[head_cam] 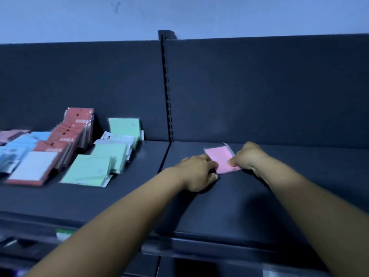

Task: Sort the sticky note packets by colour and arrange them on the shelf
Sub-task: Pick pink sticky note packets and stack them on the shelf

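Observation:
A pink sticky note packet (219, 156) in clear wrap lies flat on the right section of the dark shelf (229, 206). My left hand (197, 172) grips its left edge and my right hand (247, 156) pinches its right edge, thumb on top. On the left shelf section sit sorted packets: green ones (93, 166) in a fanned row, red ones (67, 140) leaning back in a row, and blue ones (24, 144) at the far left. The near corners of the pink packet are hidden under my fingers.
A slotted upright post (167, 92) divides the two shelf sections, with the dark back panel (259, 92) behind. A pinkish packet (12, 133) lies at the far left edge. A lower shelf level (60, 234) shows beneath the front edge.

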The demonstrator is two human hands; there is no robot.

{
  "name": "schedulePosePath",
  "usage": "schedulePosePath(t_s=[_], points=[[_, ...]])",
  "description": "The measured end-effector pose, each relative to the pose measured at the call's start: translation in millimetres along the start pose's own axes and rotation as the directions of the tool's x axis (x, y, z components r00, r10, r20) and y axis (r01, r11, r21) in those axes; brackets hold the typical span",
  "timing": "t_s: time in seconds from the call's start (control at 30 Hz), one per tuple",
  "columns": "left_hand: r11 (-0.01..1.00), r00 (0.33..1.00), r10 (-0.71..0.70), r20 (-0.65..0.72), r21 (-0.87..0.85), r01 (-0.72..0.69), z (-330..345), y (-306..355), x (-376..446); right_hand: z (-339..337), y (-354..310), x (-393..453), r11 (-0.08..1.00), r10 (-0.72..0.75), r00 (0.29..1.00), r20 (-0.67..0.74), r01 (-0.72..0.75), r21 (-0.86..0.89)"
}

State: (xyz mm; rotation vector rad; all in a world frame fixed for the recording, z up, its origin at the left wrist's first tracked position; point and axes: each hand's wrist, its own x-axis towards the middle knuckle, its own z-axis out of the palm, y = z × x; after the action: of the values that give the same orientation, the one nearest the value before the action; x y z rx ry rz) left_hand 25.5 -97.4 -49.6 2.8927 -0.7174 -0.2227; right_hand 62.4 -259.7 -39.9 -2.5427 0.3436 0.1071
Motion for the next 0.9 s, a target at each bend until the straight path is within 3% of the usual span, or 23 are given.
schedulePosePath(t_s=[0.27,0.43,0.53,0.7,0.9], points=[[0.999,0.999,-0.048,0.003,0.001,0.048,4,-15,-35,19,-29,-30,0.999,-0.03,0.998,0.063,0.029,0.029],[0.996,0.999,-0.036,-0.02,0.084,0.038,4,-29,-63,32,-38,-56,0.933,0.005,1.0,0.019,-0.012,0.36],[0.992,0.996,-0.008,-0.091,0.128,0.02,-3,-35,-81,34,-50,-73,0.881,-0.058,0.997,-0.057,0.078,0.468],[0.991,0.963,-0.09,-0.256,0.075,0.112,-20,-60,-120,30,-84,-113,0.897,-0.192,0.943,-0.274,0.281,0.341],[0.975,0.91,-0.221,-0.352,-0.071,0.209,-35,-112,-184,59,-143,-164,0.823,-0.347,0.899,-0.267,0.428,0.373]])
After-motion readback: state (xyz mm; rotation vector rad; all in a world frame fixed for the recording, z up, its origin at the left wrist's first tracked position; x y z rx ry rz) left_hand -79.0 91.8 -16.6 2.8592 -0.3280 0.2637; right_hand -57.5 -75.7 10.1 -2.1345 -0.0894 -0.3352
